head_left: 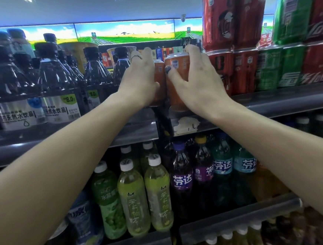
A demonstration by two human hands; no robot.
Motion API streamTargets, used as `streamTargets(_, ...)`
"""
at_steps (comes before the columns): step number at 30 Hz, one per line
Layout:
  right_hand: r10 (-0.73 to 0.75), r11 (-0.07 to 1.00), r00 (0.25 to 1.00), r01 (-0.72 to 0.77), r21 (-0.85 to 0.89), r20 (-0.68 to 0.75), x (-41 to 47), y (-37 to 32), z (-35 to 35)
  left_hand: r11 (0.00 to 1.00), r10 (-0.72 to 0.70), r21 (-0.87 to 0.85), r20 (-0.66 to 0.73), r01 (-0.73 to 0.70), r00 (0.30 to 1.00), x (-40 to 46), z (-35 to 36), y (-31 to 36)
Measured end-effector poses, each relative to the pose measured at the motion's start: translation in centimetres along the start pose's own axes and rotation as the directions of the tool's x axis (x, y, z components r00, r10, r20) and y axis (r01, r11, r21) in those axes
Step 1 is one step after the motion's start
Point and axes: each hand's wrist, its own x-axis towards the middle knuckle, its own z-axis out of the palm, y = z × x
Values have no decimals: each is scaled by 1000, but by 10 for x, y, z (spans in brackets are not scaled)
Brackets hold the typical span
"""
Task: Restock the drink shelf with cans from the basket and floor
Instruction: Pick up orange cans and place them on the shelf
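Two orange cans stand upright, touching, at the shelf edge.

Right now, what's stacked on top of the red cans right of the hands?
A second tier of red cans stands on the lower red cans, beside the orange can the right hand grips. Anything behind them is hidden.

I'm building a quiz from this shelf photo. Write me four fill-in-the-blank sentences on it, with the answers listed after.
1. Each hand grips one ____ can: left hand, right hand.
2. The stacked red cans stand to the ____ of the right hand's can.
3. The price tag on the dark bottles reads ____.
4. The purple-label bottles sit on the shelf ____ the cans.

Answers: orange; right; 8.0; below
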Motion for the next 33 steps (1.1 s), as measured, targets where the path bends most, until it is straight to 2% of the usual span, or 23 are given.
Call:
streamTargets(4, 3, 998, 1000, -2, -56, 27, -1, 6, -7, 993, -24, -115, 131, 39, 991, 9, 3, 3)
streamTargets(8, 8, 999, 999, -5, -47, 51, 3, 5, -4, 988, 91, -144, 249, -56, 964, 12, 2, 6)
streamTargets(12, 8, 998, 998, -5, -59, 56, 9, 3, 1, 991, 76, -131, 264, -43, 961, 17, 5, 6)
streamTargets(16, -11, 997, 998, 16, -76, 61, 14, 2, 7, 949, 7, -305, 269, 79, 963, 17, -2, -3)
streamTargets(19, -8, 999, 997, 5, 39, 75, 20, 3, 10, 854, -98, -474, 259, 215, 961, 12, -11, -5)
streamTargets(22, 35, 993, 987, -53, 109, 157, 26, 8, 9, 791, -81, -563, 293, 240, 953, 2, -18, -5)
streamTargets(24, 50, 991, 968, -78, 107, 244, 28, 13, 7, 819, -67, -536, 271, 208, 960, -4, -19, -8)
streamTargets(26, 56, 996, 960, -75, 58, 274, 30, 16, 6, 880, -46, -455, 206, 137, 978, -7, -16, -10)
streamTargets(30, 19, 999, 955, -5, -47, 296, 32, 16, 6, 985, 37, -175, 130, -14, 991, -5, -10, -8)
streamTargets(33, 23, 991, 954, 19, -134, 300, 32, 12, 7, 997, 16, -71, 122, -8, 992, -1, -9, -7)
